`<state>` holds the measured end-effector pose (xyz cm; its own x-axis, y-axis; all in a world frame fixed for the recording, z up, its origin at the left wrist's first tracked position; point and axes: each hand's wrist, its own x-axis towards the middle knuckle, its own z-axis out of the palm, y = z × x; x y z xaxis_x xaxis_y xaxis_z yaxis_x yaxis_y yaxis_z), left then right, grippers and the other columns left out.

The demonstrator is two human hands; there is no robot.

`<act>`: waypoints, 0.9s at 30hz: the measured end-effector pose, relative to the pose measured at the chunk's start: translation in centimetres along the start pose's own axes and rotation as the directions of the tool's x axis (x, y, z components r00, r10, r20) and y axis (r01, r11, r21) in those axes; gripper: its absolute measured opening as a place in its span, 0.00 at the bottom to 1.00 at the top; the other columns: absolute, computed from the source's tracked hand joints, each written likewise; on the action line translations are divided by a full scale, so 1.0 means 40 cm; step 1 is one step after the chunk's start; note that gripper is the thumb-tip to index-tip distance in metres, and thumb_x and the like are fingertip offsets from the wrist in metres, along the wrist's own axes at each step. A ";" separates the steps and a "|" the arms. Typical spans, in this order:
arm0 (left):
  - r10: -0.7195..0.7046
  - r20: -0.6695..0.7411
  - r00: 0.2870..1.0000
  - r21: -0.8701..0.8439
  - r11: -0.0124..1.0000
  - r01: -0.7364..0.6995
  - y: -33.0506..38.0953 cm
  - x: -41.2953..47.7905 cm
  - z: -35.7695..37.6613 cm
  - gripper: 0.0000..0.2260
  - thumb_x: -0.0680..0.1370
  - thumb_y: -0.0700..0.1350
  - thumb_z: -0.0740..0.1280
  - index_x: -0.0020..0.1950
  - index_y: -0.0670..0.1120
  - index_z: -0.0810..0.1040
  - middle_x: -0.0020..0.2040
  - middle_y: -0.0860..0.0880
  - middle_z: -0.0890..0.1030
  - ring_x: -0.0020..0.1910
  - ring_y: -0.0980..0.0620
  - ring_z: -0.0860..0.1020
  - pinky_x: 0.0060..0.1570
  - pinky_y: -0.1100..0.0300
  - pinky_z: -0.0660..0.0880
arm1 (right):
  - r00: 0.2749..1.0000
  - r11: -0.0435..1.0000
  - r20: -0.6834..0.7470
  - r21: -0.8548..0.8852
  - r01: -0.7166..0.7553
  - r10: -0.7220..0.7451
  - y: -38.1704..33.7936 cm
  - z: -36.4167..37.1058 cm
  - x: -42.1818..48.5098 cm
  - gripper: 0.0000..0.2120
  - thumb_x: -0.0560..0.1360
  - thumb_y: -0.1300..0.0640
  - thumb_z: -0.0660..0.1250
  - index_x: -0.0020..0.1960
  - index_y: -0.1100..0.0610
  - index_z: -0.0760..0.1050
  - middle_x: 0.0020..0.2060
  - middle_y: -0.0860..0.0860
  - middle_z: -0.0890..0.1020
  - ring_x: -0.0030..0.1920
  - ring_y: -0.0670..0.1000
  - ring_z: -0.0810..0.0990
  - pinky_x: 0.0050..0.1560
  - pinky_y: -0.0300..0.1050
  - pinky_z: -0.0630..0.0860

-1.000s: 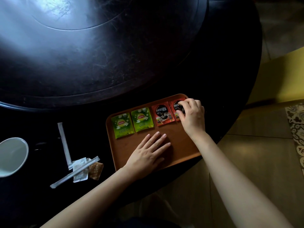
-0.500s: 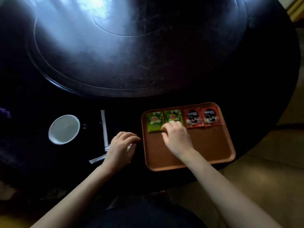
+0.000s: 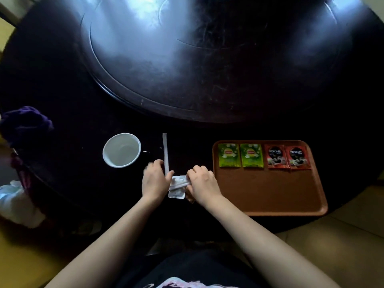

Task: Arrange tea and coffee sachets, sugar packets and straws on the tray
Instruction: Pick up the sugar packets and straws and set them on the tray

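Note:
The orange tray (image 3: 270,196) sits on the table at the right. Along its far edge lie two green tea sachets (image 3: 229,155) (image 3: 251,155) and two red coffee sachets (image 3: 275,156) (image 3: 297,157) in a row. Left of the tray, a white sugar packet (image 3: 176,191) lies on the table with a wrapped straw (image 3: 179,184) across it. My right hand (image 3: 202,183) pinches that straw's right end. My left hand (image 3: 154,180) is curled at the packet's left edge, thumb on its corner; what its fingers hold is hidden. A second wrapped straw (image 3: 165,150) lies lengthwise just beyond.
A white cup (image 3: 121,150) stands left of the straws. The dark round table has a raised turntable (image 3: 187,59) in its middle. A purple cloth (image 3: 25,121) and a white bundle (image 3: 16,202) lie at the far left edge.
My right hand left the tray and came over to the packets and straw. My left hand stays at the pile. The view swung left, so the tray now sits at the right.

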<state>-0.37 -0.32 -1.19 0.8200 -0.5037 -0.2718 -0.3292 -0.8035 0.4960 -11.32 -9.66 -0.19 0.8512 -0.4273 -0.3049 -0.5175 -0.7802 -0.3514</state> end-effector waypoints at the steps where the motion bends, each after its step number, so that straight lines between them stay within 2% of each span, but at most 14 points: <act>1: -0.006 0.003 1.000 0.001 1.000 0.006 0.005 0.007 0.003 0.19 0.73 0.45 0.68 0.60 0.38 0.71 0.55 0.36 0.76 0.57 0.37 0.72 0.58 0.49 0.68 | 1.000 1.000 -0.003 0.001 -0.008 0.008 -0.002 0.003 0.003 0.11 0.74 0.57 0.62 0.55 0.60 0.71 0.55 0.57 0.75 0.57 0.58 0.70 0.57 0.52 0.68; 6: -0.010 0.005 1.000 0.009 1.000 0.010 0.013 0.027 0.014 0.14 0.75 0.40 0.63 0.59 0.38 0.70 0.56 0.36 0.76 0.57 0.38 0.72 0.57 0.50 0.67 | 0.999 0.998 0.002 0.055 -0.037 0.037 -0.005 0.003 0.005 0.09 0.74 0.58 0.62 0.52 0.59 0.73 0.52 0.56 0.77 0.56 0.57 0.73 0.56 0.52 0.70; 11: 0.017 0.040 0.999 -0.059 0.998 -0.015 0.007 0.030 -0.004 0.13 0.73 0.38 0.61 0.57 0.40 0.74 0.53 0.39 0.77 0.54 0.41 0.75 0.52 0.52 0.69 | 0.992 0.947 0.054 0.298 -0.124 0.113 0.008 -0.032 0.007 0.07 0.74 0.56 0.63 0.49 0.56 0.78 0.50 0.54 0.81 0.52 0.55 0.78 0.53 0.50 0.75; 14: 0.116 0.061 0.991 -0.162 0.981 -0.105 -0.014 0.012 -0.020 0.08 0.73 0.40 0.62 0.49 0.42 0.78 0.47 0.44 0.73 0.44 0.48 0.74 0.43 0.63 0.65 | 0.992 0.897 0.081 0.424 -0.125 0.100 0.006 -0.055 0.020 0.08 0.75 0.55 0.63 0.48 0.56 0.80 0.47 0.53 0.84 0.49 0.53 0.79 0.51 0.49 0.76; 16: 0.173 0.106 0.979 -0.233 0.962 -0.145 -0.029 0.004 -0.031 0.06 0.74 0.39 0.61 0.44 0.43 0.78 0.42 0.49 0.70 0.42 0.52 0.72 0.40 0.66 0.62 | 0.992 0.852 0.050 0.508 -0.125 0.116 -0.003 -0.068 0.032 0.08 0.75 0.56 0.64 0.47 0.56 0.80 0.45 0.52 0.84 0.48 0.50 0.79 0.50 0.46 0.75; 17: 0.198 0.141 0.970 -0.268 0.951 -0.155 -0.036 0.002 -0.037 0.06 0.74 0.39 0.61 0.42 0.44 0.77 0.40 0.51 0.69 0.41 0.52 0.71 0.41 0.65 0.63 | 0.991 0.819 0.026 0.560 -0.125 0.133 -0.008 -0.072 0.038 0.07 0.74 0.56 0.64 0.46 0.56 0.81 0.43 0.50 0.84 0.47 0.48 0.79 0.49 0.43 0.74; 19: 0.237 0.217 0.947 -0.339 0.928 -0.155 -0.046 0.001 -0.047 0.06 0.76 0.40 0.59 0.41 0.45 0.74 0.38 0.52 0.70 0.38 0.50 0.74 0.43 0.56 0.70 | 0.986 0.752 -0.019 0.649 -0.115 0.168 -0.022 -0.076 0.044 0.05 0.73 0.57 0.66 0.44 0.55 0.81 0.38 0.46 0.82 0.42 0.43 0.79 0.43 0.36 0.72; 21: 0.249 0.271 0.930 -0.375 0.917 -0.136 -0.056 0.002 -0.051 0.07 0.78 0.41 0.58 0.42 0.46 0.73 0.33 0.52 0.73 0.32 0.52 0.73 0.39 0.54 0.71 | 0.975 0.709 -0.051 0.695 -0.120 0.215 -0.032 -0.073 0.048 0.04 0.72 0.57 0.67 0.45 0.55 0.80 0.37 0.45 0.80 0.40 0.43 0.78 0.40 0.34 0.71; 24: 0.211 0.278 0.937 -0.343 0.933 -0.108 -0.076 0.006 -0.043 0.09 0.78 0.41 0.58 0.40 0.49 0.73 0.30 0.55 0.74 0.29 0.57 0.70 0.34 0.61 0.67 | 0.930 0.728 -0.052 0.639 -0.250 0.365 -0.032 -0.057 0.044 0.12 0.73 0.51 0.66 0.54 0.56 0.75 0.41 0.48 0.78 0.46 0.51 0.77 0.45 0.43 0.71; 27: 0.095 0.274 0.957 -0.460 0.887 0.044 -0.098 0.010 -0.032 0.10 0.79 0.42 0.56 0.42 0.44 0.76 0.31 0.53 0.74 0.29 0.55 0.69 0.34 0.58 0.65 | 0.915 0.866 0.028 0.310 -0.392 0.403 -0.046 -0.018 0.015 0.24 0.71 0.44 0.67 0.59 0.58 0.68 0.53 0.55 0.76 0.57 0.57 0.73 0.53 0.51 0.72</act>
<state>1.84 3.04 -2.17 0.6254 -0.6451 -0.4390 -0.0408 -0.5889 0.8072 -9.78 -8.81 0.89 0.5672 -0.6928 -0.4453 -0.8088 -0.3666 -0.4598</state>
